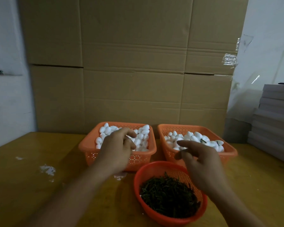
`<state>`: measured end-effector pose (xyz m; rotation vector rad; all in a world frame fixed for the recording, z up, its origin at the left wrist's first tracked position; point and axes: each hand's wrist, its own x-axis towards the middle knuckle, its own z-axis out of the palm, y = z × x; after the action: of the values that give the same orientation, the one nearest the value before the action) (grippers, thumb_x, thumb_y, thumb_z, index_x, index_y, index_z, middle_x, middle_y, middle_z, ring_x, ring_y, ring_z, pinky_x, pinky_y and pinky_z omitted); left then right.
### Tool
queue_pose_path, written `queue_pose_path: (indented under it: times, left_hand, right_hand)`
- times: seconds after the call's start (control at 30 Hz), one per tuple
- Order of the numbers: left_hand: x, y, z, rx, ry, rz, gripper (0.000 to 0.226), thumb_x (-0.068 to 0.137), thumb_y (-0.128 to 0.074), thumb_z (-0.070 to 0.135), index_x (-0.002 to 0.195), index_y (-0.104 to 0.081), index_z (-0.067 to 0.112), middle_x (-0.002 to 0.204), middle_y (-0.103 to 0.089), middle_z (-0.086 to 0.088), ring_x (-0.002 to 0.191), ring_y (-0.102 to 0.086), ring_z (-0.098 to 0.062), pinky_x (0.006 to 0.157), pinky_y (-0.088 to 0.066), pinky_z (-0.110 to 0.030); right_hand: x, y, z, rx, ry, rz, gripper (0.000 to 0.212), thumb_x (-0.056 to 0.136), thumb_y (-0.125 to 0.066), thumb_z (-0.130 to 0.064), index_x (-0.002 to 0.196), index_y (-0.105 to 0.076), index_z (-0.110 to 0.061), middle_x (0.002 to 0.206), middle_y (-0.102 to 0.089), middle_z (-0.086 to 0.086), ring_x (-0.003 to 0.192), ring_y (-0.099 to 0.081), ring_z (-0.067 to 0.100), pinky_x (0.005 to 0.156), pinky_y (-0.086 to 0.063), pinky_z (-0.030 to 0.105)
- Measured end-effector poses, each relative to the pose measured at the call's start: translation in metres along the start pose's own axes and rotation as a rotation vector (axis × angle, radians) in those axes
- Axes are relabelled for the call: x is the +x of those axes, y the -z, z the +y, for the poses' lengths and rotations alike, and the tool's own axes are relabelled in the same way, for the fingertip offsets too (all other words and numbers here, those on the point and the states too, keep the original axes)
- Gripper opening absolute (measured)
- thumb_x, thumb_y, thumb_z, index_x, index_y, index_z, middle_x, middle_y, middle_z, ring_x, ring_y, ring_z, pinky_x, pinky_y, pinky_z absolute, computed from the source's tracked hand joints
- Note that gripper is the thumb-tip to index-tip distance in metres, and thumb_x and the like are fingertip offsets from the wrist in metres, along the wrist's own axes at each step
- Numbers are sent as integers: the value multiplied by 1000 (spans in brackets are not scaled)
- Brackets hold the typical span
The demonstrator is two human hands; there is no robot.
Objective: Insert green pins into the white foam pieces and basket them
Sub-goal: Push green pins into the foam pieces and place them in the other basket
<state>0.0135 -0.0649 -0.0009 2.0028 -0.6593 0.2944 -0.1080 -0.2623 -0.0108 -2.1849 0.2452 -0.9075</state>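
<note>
No legible text, labels, brands, numbers or signs anywhere in view.
</note>
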Motion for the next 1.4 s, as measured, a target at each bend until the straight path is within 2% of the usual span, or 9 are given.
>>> queue_pose_path:
  times: [0.07,0.2,0.33,0.5,0.73,0.83,1.17,1.3,1.4]
  left_hand:
    - [29,8,-7,125,48,-13,30,97,-41,1,103,-65,19,84,-71,3,82,-68,-18,76,-58,-39]
    - [75,16,-26,465,92,-162,24,95,-56,7,113,-70,15,114,-71,-6,99,-67,-21,80,-50,-26]
    - [98,9,-41,691,120,-379,14,96,-64,22,103,-74,15,112,-71,-3,109,-64,-19,97,-42,-28]
    - [111,-3,-50,880,150,-513,26,95,-64,27,120,-69,25,120,-68,3,115,-58,-16,108,-36,-35]
    - [110,-13,-47,1016,110,-560,32,91,-69,32,123,-68,25,130,-58,2,119,-56,-19,104,-45,-34]
    - [106,-18,-43,1005,115,-596,44,96,-63,33,137,-56,21,140,-48,-1,132,-44,-23,112,-37,-42]
    - [113,-26,-61,1111,115,-581,46,95,-61,39,137,-52,21,157,-28,-3,147,-18,-31,122,-8,-55]
    - [119,-27,-68,1115,83,-546,45,90,-65,41,130,-54,24,143,-44,1,143,-28,-29,121,-4,-57]
    - [122,-24,-68,976,61,-447,17,81,-73,31,89,-57,30,100,-68,4,115,-58,-19,117,-25,-45]
  right_hand:
    - [-9,-6,2,-52,4,-40,31,92,-60,-14,116,-71,-30,86,-75,-14,78,-68,-4,64,-48,10]
    - [-20,-14,5,-110,24,-105,31,89,-66,-25,118,-70,-35,102,-71,-8,94,-67,-1,92,-53,32]
    - [-25,-12,4,-144,53,-100,29,87,-69,-26,113,-71,-39,100,-66,-12,91,-65,0,91,-51,29]
    - [-26,-11,2,-168,78,-101,29,86,-71,-26,112,-72,-37,95,-65,-14,89,-64,0,90,-51,30]
    - [-28,-11,2,-186,121,-73,28,83,-74,-24,108,-75,-37,86,-62,-16,84,-63,-1,85,-51,26]
    - [-28,-13,4,-185,136,-73,28,84,-73,-26,108,-75,-38,87,-61,-15,83,-64,1,85,-51,27]
    - [-29,-14,6,-220,160,-93,28,84,-72,-29,110,-74,-39,86,-60,-19,84,-62,-2,81,-47,17]
    - [-30,-13,4,-219,153,-106,29,85,-70,-32,113,-72,-41,87,-60,-20,86,-61,-3,83,-49,19]
    - [-29,-11,3,-228,157,-117,29,86,-70,-31,114,-72,-38,86,-61,-21,87,-61,-2,82,-50,21]
